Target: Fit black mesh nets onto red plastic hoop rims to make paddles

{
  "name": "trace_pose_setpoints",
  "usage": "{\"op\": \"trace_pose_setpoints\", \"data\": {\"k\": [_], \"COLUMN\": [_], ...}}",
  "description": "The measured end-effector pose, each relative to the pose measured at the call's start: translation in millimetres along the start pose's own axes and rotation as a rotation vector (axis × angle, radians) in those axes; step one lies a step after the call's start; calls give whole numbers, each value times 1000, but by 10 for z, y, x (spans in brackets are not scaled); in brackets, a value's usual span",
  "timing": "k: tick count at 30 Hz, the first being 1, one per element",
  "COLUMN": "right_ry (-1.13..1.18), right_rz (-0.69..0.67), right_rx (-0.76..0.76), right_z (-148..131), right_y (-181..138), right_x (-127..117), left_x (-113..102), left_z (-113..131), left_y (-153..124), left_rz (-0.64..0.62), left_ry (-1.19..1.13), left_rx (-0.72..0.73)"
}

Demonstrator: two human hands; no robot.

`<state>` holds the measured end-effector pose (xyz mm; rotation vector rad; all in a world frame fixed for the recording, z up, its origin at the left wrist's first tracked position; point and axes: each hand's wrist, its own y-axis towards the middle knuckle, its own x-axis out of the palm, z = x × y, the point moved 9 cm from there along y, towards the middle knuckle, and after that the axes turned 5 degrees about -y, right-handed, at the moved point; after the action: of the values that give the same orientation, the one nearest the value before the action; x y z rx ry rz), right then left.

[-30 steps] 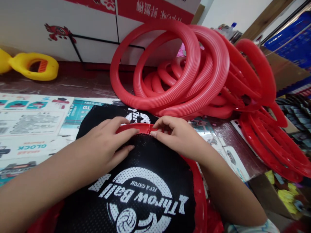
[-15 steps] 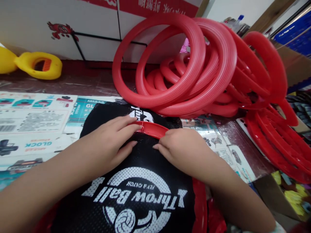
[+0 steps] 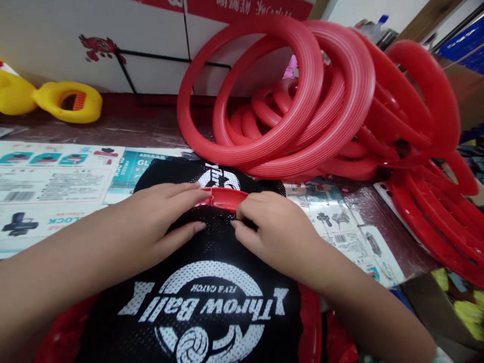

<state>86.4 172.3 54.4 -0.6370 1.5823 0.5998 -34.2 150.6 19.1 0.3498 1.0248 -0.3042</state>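
A black mesh cloth (image 3: 221, 244), printed in white with "Throw Ball" and a ball, is stretched over a red plastic frame, whose edge (image 3: 313, 317) shows at the lower right. Across its far part, a curved red plastic strip (image 3: 228, 198) with a seam shows between my hands. My left hand (image 3: 161, 214) lies with fingers stretched out along the strip's left end, thumb apart on the mesh. My right hand (image 3: 274, 227) is closed, its bent fingers and thumb pinching the mesh at the strip's right end. More printed black mesh (image 3: 170, 174) lies beyond the strip.
Several red plastic rings (image 3: 249, 151) lean in a pile at the back. More red frames (image 3: 434, 217) lie at the right edge. Yellow plastic pieces (image 3: 91, 103) sit at the back left, before a white carton (image 3: 151, 30). Printed cardboard sheets (image 3: 56, 181) cover the table.
My right hand has shifted slightly left along the strip, and my left hand has also slid a little left. The camera view has moved slightly.
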Motion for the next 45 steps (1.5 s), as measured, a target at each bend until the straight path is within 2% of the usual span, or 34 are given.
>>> {"op": "trace_pose_setpoints", "data": {"k": [4, 7, 9, 15, 21, 28, 38, 45], "right_ry": [277, 458, 483, 340, 238, 48, 45, 3], "right_rz": [0, 57, 92, 198, 236, 217, 216, 109], "right_rx": [112, 91, 42, -119, -147, -207, -235, -164], "right_z": [166, 194, 171, 40, 32, -15, -38, 0], "right_y": [36, 61, 80, 97, 95, 74, 73, 110], "right_x": [-5, -19, -28, -64, -59, -1, 45, 128], "left_x": [-10, -9, -43, -2, 40, 38, 30, 42], "left_z": [74, 117, 111, -17, -155, -98, -67, -63], "left_y": [143, 229, 256, 258, 249, 287, 315, 326], "left_rz": [60, 47, 65, 89, 112, 101, 112, 129], "left_ry": [-95, -197, -250, -395, -489, -430, -382, -356], "left_rx": [20, 23, -4, -156, -274, -252, -206, -204]}}
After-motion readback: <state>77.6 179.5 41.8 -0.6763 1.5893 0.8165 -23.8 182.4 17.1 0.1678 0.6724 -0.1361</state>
